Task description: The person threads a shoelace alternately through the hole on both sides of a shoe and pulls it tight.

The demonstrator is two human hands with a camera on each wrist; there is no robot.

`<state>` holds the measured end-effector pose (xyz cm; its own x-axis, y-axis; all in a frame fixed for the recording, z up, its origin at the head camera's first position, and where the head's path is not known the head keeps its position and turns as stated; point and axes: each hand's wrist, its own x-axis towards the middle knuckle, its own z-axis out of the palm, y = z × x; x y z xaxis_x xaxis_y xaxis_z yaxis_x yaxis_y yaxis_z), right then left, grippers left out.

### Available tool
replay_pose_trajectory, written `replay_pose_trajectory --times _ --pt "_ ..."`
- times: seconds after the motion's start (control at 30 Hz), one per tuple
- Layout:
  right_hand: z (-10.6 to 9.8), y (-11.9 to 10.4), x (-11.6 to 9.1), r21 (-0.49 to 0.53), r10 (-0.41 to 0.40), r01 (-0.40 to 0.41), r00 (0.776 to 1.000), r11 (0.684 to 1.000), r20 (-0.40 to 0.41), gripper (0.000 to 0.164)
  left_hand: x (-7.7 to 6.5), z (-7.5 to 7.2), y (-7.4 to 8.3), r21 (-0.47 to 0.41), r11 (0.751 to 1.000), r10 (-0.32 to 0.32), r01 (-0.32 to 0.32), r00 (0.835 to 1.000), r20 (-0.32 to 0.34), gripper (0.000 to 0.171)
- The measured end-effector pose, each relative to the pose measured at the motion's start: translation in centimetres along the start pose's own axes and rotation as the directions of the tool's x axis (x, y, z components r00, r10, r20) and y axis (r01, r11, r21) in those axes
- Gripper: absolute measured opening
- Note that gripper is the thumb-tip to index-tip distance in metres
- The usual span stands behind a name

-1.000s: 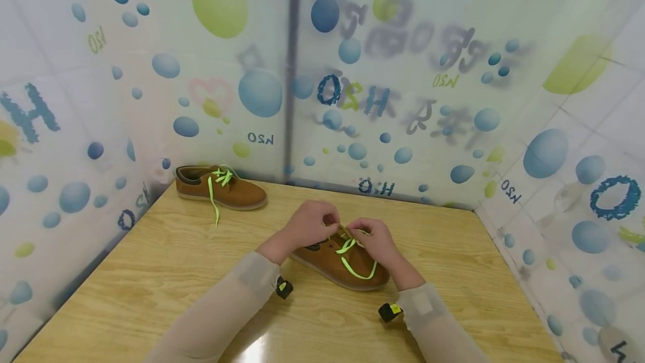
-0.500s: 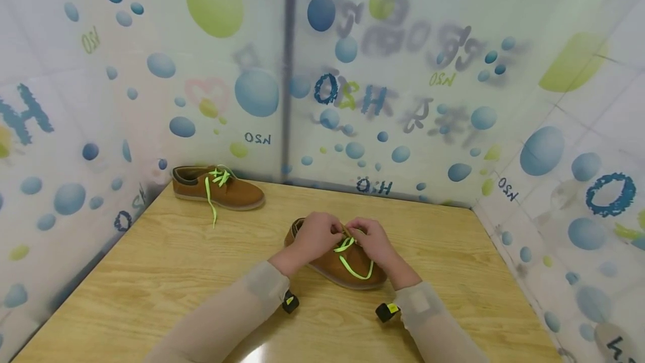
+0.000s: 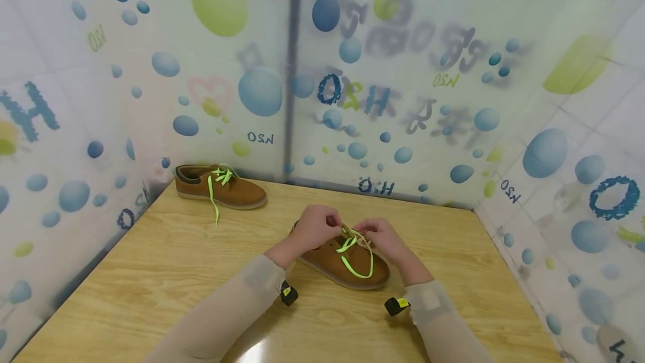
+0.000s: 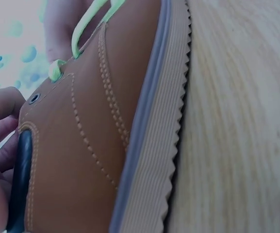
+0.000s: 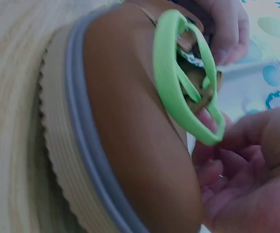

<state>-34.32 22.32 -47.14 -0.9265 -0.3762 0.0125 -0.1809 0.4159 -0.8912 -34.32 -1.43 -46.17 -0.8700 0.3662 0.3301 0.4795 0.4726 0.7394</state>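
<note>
A brown leather shoe [image 3: 327, 262] with bright green laces stands on the table, its toe to the right. My left hand [image 3: 316, 227] reaches over the ankle opening, its thumb and fingers pinching the shoe tongue [image 5: 198, 87]; the exact contact is partly hidden. Over the toe side, my right hand [image 3: 385, 238] has its fingers curled at the green shoelace [image 5: 169, 73], seemingly pinching it by the eyelets. One loop of that lace hangs over the toe in the head view. A bare eyelet [image 4: 34, 98] shows near the collar in the left wrist view.
A matching brown shoe [image 3: 242, 192] with green laces stands at the table's back left, one lace end drooping onto the wood. Printed curtain-like walls [image 3: 428, 144] enclose the wooden table [image 3: 201, 273] at the back and sides.
My right hand has drawn a little to the right, away from the left hand, and the lace loop has shifted with it. My left hand stays by the tongue, moving slightly.
</note>
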Motion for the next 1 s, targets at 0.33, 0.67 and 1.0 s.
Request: replay_pose_trajectory --times 0.33,0.67,1.0 --pt "-1.0 1.1 0.0 -0.049 -0.073 0.079 0.991 0.996 0.115 0.020 0.3 -0.9 -0.2 0.008 1.000 0.020 -0.020 0.999 -0.050 0.012" --pt "1.5 0.3 0.0 -0.263 -0.066 0.041 0.994 0.964 -0.086 0.009 0.3 -1.6 0.0 -0.012 0.998 0.053 -0.054 0.995 -0.089 0.011" --pt "2.4 -0.3 -0.1 -0.208 -0.053 0.011 0.979 0.978 -0.195 0.002 0.4 -2.0 0.2 -0.021 0.998 0.058 -0.060 0.993 -0.105 0.011"
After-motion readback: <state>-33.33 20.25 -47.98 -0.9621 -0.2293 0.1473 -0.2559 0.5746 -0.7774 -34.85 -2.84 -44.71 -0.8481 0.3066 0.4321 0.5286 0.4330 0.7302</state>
